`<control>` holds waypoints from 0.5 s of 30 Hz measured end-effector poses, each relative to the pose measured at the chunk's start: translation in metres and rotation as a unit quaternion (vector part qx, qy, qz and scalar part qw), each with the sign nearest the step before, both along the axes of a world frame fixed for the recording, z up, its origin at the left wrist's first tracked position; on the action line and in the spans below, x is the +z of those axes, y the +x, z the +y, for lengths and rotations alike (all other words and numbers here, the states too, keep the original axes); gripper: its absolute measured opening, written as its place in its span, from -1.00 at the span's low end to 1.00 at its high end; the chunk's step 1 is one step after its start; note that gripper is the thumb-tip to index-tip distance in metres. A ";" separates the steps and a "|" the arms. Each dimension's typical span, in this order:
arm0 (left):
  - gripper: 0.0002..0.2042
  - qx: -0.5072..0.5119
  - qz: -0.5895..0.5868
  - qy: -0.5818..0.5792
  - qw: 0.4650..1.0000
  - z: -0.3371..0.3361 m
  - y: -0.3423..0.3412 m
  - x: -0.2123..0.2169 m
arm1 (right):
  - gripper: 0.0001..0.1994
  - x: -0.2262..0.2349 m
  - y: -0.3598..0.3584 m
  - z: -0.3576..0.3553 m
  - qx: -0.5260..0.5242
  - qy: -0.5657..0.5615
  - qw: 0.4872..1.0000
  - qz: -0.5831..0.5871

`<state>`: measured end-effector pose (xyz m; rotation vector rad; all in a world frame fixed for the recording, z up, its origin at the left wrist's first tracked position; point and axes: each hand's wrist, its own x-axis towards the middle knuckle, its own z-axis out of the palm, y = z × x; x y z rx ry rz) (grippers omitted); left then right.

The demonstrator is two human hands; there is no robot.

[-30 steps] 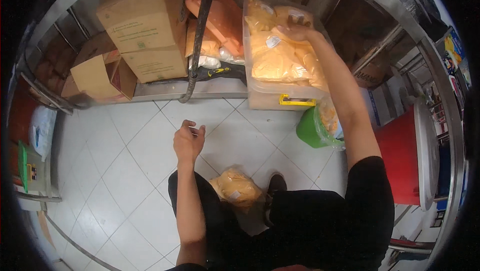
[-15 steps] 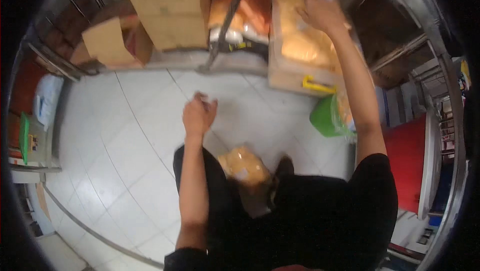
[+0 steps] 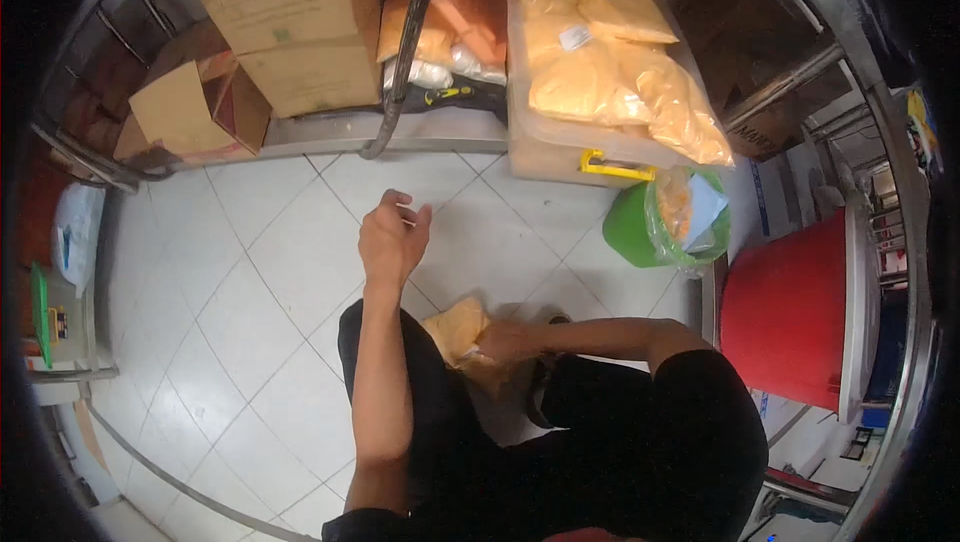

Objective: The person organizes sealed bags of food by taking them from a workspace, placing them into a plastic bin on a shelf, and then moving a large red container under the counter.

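Over the white tiled floor [image 3: 270,272], with cardboard boxes [image 3: 290,22] on the low shelf at far left, we see our left hand [image 3: 392,240] hanging loosely curled and holding nothing, well apart from any bag. Down and to its right, our right hand [image 3: 505,342] closes on a yellow bag [image 3: 458,330] resting by the knees, its long axis running roughly up and away from us, so the right hand is plainly the nearer one. Farther right sit the clear bin [image 3: 560,157] of similar bags, the green bucket [image 3: 632,234] and the red tub [image 3: 790,312].
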<state>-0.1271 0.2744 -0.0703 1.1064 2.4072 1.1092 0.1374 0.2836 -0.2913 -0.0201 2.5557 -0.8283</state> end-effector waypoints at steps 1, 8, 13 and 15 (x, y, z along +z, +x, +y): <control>-0.73 0.003 -0.017 0.000 1.000 0.001 0.005 -0.001 | -0.56 0.013 0.001 0.007 -0.007 -0.018 1.000 -0.008; -0.80 0.083 0.019 0.109 0.990 -0.022 -0.014 0.004 | -0.72 0.300 -0.017 0.057 -0.161 -0.131 0.977 0.051; -0.79 0.089 0.019 0.079 0.993 -0.028 -0.025 -0.002 | -0.72 0.432 -0.005 0.109 -0.437 -0.029 0.877 0.199; -0.78 0.085 0.007 0.075 0.994 -0.026 -0.023 0.001 | -0.68 0.447 0.006 0.153 -0.497 0.024 0.805 0.324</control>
